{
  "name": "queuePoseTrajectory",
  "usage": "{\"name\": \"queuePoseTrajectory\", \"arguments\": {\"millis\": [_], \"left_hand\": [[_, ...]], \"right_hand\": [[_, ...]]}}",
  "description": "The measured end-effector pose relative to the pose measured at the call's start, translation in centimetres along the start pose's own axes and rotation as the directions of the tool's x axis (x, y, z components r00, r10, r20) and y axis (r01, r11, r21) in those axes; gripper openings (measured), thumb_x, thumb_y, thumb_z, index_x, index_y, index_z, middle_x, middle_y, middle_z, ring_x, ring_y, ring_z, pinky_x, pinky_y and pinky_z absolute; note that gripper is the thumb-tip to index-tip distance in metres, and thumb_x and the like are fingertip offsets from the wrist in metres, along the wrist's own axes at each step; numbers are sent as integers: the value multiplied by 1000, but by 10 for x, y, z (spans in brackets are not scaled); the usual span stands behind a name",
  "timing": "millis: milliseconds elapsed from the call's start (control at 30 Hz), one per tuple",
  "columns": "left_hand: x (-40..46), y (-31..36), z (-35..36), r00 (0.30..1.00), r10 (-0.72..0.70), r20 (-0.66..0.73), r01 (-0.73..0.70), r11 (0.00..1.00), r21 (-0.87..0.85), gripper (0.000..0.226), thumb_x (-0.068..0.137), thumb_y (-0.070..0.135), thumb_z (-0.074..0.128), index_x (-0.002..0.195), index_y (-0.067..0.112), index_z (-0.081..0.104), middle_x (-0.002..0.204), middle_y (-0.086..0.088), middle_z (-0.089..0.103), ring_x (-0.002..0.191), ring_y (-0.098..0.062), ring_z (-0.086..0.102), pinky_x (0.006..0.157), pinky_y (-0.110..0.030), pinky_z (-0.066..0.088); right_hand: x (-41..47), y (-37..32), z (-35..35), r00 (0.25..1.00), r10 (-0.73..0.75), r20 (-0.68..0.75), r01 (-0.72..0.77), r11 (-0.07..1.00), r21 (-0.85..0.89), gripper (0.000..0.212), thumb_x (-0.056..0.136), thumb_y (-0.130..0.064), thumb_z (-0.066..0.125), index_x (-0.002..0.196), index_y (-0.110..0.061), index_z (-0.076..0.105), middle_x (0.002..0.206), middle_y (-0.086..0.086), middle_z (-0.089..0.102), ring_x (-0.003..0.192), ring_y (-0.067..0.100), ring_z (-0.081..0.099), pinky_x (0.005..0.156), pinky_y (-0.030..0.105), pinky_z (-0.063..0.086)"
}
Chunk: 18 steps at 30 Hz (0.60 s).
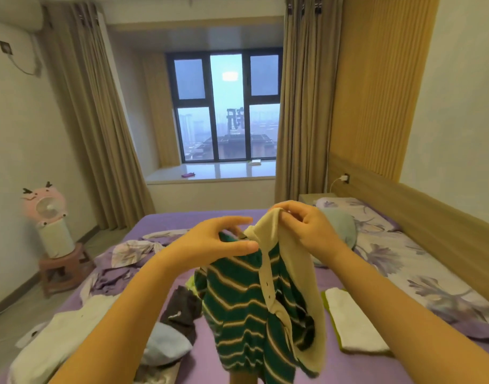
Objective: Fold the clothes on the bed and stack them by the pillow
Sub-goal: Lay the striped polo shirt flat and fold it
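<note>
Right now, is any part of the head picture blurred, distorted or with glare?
Head view: wide-angle bending bows the beige curtains and walls; the pink fan at the left edge is soft; a lamp reflection glares on the dark-framed window; the green striped shirt looks slightly blurred.

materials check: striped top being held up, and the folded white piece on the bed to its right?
Striped top: looks like a soft knit, matte, slightly fuzzy green with cream stripes; the cream collar and button placket drape limply. Probably cotton or acrylic; cannot tell which. Folded white piece: thick, nubbly surface, terry or fleece-like, matte.
</note>
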<state>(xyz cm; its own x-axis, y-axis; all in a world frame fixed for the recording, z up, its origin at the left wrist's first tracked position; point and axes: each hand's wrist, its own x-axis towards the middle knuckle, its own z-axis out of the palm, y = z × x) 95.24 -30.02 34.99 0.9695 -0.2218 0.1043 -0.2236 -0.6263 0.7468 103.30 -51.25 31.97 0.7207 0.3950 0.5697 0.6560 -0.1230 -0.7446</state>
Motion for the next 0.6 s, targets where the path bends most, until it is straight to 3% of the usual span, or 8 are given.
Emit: {"name": "queuePoseTrajectory", "arguments": {"millis": [100, 233, 367, 500, 600], "left_hand": [[-8, 4, 8, 998, 39, -53, -32, 992, 119, 45, 71, 63, 63, 110, 42, 59, 102, 19, 63, 95, -3, 58, 78, -19, 45], [-7, 1, 34, 990, 53, -133, -41, 995, 90, 27, 90, 36, 61, 90, 9, 61, 81, -9, 61, 71, -18, 55, 71, -33, 48], [-6, 3, 51, 985, 61, -159, -78, 992, -103, 27, 94, 42, 52, 95, 16, 61, 86, -4, 66, 77, -21, 63, 74, -32, 53], [4, 15, 57, 972, 48, -230, -95, 976, -197, 28, 95, 41, 51, 101, 16, 60, 92, -9, 68, 86, -29, 66, 77, -36, 55], [12, 24, 54, 969, 31, -243, -86, 972, -217, 28, 96, 40, 51, 102, 15, 59, 94, -10, 68, 85, -28, 66, 77, -36, 55]], "right_hand": [[2, -19, 14, 997, -6, 75, 6, 1000, -4, 18, 96, -26, 53, 96, -40, 64, 90, -27, 65, 92, -4, 59, 69, 7, 49], [-7, -30, 22, 997, 40, 71, -35, 998, -60, 17, 95, -26, 55, 90, -41, 64, 83, -28, 64, 89, -6, 58, 66, 6, 47], [-39, -20, 16, 973, 228, -39, -223, 968, 113, 9, 89, -36, 60, 93, -32, 67, 86, -14, 70, 84, 6, 66, 64, 16, 53], [-89, 0, 19, 921, 388, 45, -384, 878, 285, 24, 93, -32, 56, 105, -15, 67, 93, 6, 72, 82, 20, 69, 67, 29, 57], [-116, 13, 26, 895, 442, 59, -438, 849, 295, 20, 95, -28, 54, 104, -15, 67, 92, 3, 73, 84, 18, 69, 69, 28, 57]]}}
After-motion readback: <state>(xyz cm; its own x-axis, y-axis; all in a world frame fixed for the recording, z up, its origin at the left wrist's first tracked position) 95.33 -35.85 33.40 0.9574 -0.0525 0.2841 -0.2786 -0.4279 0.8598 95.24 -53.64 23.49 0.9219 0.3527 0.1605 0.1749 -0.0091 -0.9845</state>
